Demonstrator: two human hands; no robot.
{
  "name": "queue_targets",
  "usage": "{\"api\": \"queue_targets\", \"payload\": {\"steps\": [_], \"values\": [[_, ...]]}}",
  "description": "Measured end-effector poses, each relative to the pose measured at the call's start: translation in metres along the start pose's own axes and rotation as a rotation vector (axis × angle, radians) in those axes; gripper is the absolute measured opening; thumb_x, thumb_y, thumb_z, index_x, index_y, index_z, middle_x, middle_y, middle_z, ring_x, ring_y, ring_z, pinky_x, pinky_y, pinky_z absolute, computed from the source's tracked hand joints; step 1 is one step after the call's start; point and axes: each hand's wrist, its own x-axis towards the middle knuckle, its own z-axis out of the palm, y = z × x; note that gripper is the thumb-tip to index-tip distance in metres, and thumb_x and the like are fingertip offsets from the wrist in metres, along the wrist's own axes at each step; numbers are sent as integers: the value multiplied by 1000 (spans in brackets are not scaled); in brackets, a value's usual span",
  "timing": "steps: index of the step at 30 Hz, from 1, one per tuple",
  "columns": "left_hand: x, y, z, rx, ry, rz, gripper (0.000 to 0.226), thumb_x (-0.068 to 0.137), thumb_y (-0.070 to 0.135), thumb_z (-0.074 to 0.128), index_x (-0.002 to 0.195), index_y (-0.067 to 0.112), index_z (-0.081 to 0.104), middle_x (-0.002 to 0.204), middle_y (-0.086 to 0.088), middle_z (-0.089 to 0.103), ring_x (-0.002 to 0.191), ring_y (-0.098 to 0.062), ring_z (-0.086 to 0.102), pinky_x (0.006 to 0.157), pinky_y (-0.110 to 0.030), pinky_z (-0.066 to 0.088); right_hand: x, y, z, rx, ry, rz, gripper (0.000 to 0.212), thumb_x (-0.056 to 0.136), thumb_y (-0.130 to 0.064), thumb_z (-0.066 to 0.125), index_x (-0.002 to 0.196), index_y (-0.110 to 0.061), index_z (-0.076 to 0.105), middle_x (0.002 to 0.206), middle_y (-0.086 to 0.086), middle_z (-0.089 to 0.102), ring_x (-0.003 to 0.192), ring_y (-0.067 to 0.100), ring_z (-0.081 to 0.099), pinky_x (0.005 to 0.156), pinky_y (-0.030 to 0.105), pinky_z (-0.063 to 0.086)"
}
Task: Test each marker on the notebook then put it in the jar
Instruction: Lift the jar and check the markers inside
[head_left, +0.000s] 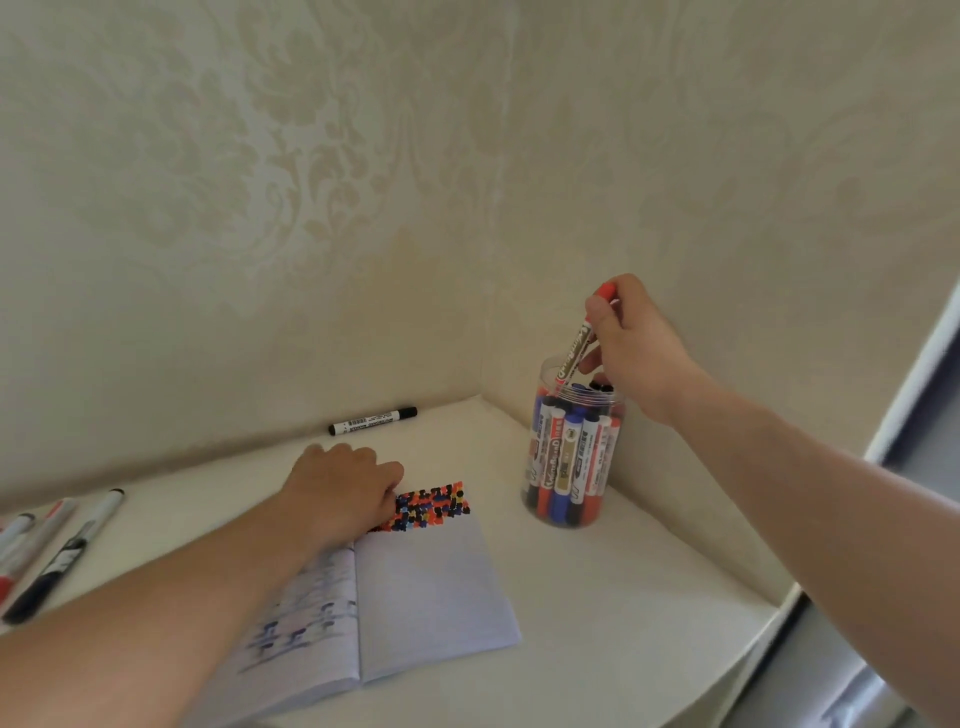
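Over in the corner, the right hand (631, 345) pinches a red-capped whiteboard marker (581, 340) near its top, thumb and fingers curled round it, the lower end dipped just inside the mouth of the clear plastic jar (574, 457), which is packed with upright red, blue and black markers. Meanwhile the left hand (345, 491) lies palm-down with fingers loosely bent on the open squared-paper notebook (415, 597), beside rows of red, blue and black test dabs (434, 504). A black-capped marker (373, 420) lies against the wall; several more markers (57, 545) lie at the far left of the white table (623, 597).
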Motion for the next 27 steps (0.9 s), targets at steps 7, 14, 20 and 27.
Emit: {"api": "queue_targets", "payload": {"steps": [7,14,20,27], "values": [[20,96,-90,-1230,42,160,133,68,50,93,162,45,-1,167,11,26,148,-10,35,118,-39,39,-32,-3,-7,-68,-50,-195,10,111,-30,43,108,-22,49,88,3,62,67,12,61,52,16,46],[28,147,-83,-1512,185,338,136,59,33,103,160,45,12,147,6,57,130,-17,62,109,-53,49,-71,4,-29,-43,-195,-288,17,109,-21,49,103,-37,52,81,-2,68,70,18,70,71,48,62],[0,149,-68,-1467,348,223,111,53,32,103,145,41,43,138,17,61,127,-7,61,108,-45,51,-95,20,-49,190,209,-348,15,106,-22,51,104,-37,54,95,-6,66,66,22,70,72,59,59],[-31,149,-71,-1371,341,255,107,56,23,103,141,48,42,134,24,62,123,1,61,106,-34,53,-128,17,-40,217,145,-425,14,103,-26,53,104,-40,56,99,-8,72,85,22,71,80,53,59]]}}
